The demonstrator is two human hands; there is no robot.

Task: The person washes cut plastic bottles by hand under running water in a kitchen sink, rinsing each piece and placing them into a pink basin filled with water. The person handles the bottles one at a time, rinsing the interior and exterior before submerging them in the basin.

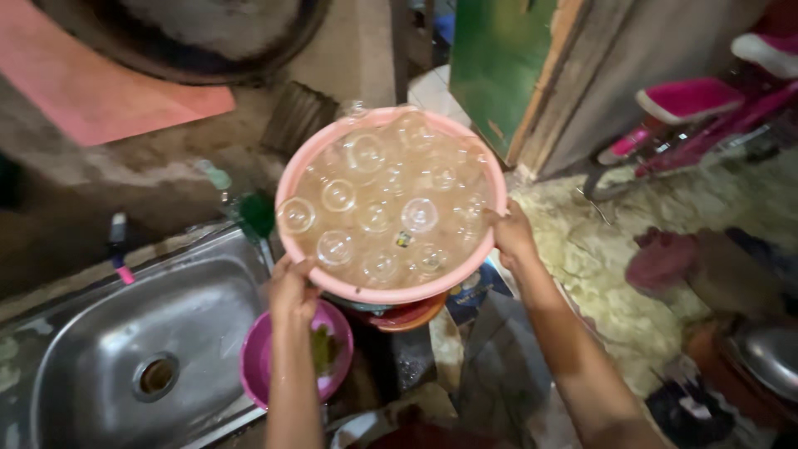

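I hold a round pink basin (293, 170) in both hands, lifted in front of me. Several clear drinking glasses (381, 199) stand packed inside it, seen from above. My left hand (291, 287) grips the near left rim. My right hand (509, 233) grips the right rim. Below the basin, a smaller magenta bowl (258, 362) with green scraps rests at the sink's edge, just under my left forearm.
A steel sink (125, 333) with a drain lies at lower left. Orange and red bowls (411, 316) sit stacked under the basin. A green door (495, 58) stands ahead, a pink bicycle (698, 108) at right, and a steel pot (769, 353) at lower right.
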